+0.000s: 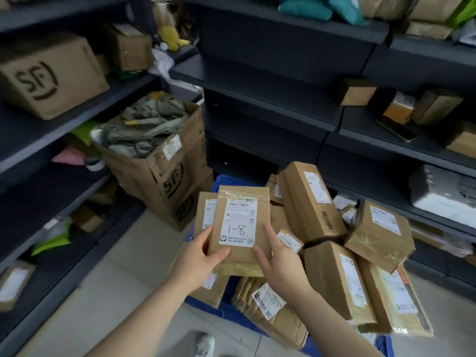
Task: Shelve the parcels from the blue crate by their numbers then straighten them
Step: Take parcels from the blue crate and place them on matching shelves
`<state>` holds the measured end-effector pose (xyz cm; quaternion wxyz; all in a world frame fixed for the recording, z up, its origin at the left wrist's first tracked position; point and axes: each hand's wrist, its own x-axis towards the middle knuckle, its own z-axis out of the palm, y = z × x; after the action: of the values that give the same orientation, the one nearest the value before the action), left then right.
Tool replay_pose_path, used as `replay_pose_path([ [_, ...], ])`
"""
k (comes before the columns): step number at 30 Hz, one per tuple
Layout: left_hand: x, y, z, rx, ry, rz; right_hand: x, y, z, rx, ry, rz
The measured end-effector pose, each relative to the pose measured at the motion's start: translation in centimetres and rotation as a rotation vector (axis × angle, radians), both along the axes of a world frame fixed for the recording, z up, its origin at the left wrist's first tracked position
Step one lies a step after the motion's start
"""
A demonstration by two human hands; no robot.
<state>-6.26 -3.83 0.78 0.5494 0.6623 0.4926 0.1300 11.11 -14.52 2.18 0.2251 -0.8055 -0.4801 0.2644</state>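
A flat brown parcel (240, 228) with a white label marked "1-8" is held upright over the blue crate (226, 309). My left hand (198, 258) grips its lower left edge, thumb on the front. My right hand (279, 266) grips its lower right edge. The crate sits on the floor, heaped with several brown cardboard parcels (313, 202), most of it hidden beneath them.
Dark grey shelves (257, 81) run ahead and on both sides. A big box marked SF (49, 76) sits on the left shelf. An open SF carton stuffed with grey bags (157, 150) stands on the floor left of the crate. Small boxes (356, 92) sit on the right shelves.
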Motion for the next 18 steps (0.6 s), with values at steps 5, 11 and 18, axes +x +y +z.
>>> replay_pose_path([
  [5, -6.2, -1.3, 3.8, 0.063, -0.049, 0.238, -5.0, 2.6, 3.5, 0.112, -0.001, 0.187],
  [11, -16.4, -3.8, 6.7, 0.163, -0.018, 0.526, -14.3, 5.2, 5.0, 0.199, 0.008, 0.434],
  [18, -31.3, -8.0, 7.9, 0.118, -0.054, 0.805, -29.3, 6.5, 6.8, 0.22, 0.083, 0.717],
])
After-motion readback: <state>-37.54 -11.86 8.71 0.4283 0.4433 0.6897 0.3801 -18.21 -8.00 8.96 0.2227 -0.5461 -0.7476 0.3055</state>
